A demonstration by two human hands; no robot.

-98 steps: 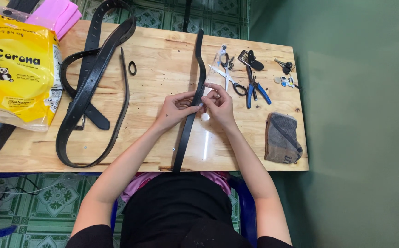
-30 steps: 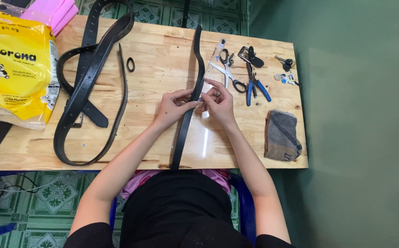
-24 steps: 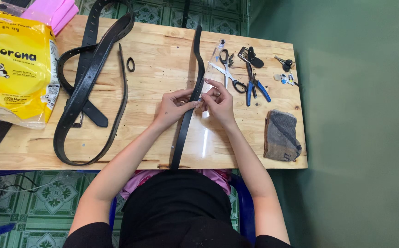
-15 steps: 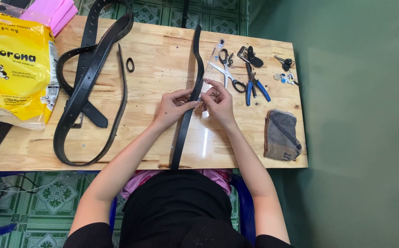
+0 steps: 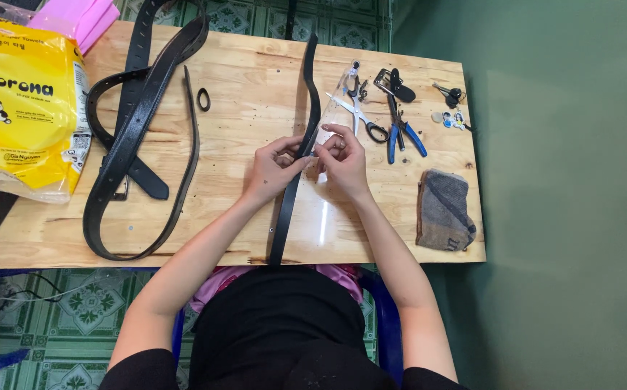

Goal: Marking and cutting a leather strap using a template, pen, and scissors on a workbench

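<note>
Pinching the black belt [image 5: 289, 198], left hand [image 5: 270, 170] and right hand [image 5: 342, 160] seemingly meet.

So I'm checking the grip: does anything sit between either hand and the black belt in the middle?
Nothing visible does. The left hand and right hand both meet the belt directly at its middle; the scissors and pliers lie off to the right.

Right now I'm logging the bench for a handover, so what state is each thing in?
Left hand: pinching the black strap.
Right hand: pinching the same strap.
Black strap: stretched across the table, held mid-length.
Scissors: lying shut.
Blue-handled pliers: lying loose.
Looped belts: unbuckled, heaped.
Grey cloth: folded.
Yellow bag: lying flat.
</note>
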